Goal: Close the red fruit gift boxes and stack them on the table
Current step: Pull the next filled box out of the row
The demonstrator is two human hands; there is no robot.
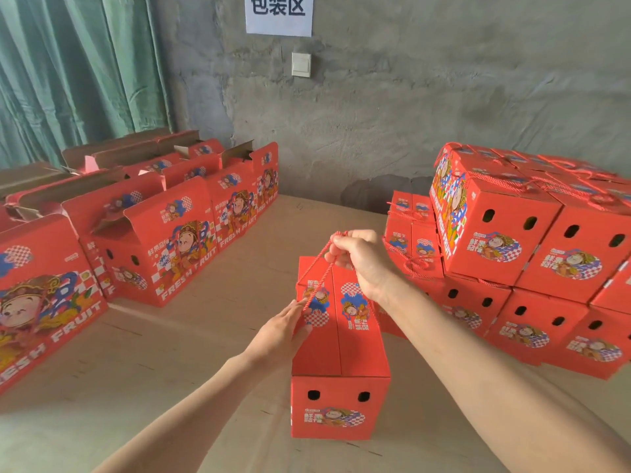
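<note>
A closed red fruit gift box [341,353] stands on the wooden table [191,336] in front of me, its two lid flaps meeting along the top. My right hand [362,261] pinches the red rope handle [322,264] and holds it taut above the far end of the lid. My left hand [285,331] rests with straight fingers against the box's upper left edge, fingertips touching the rope. To the right rises a stack of closed red boxes [532,261] with rope handles.
Several open red boxes [160,233] with raised flaps line the table's left side and back left. A grey concrete wall [409,97] with a paper sign [278,11] and a light switch [301,64] is behind. A green curtain [75,70] hangs at the left.
</note>
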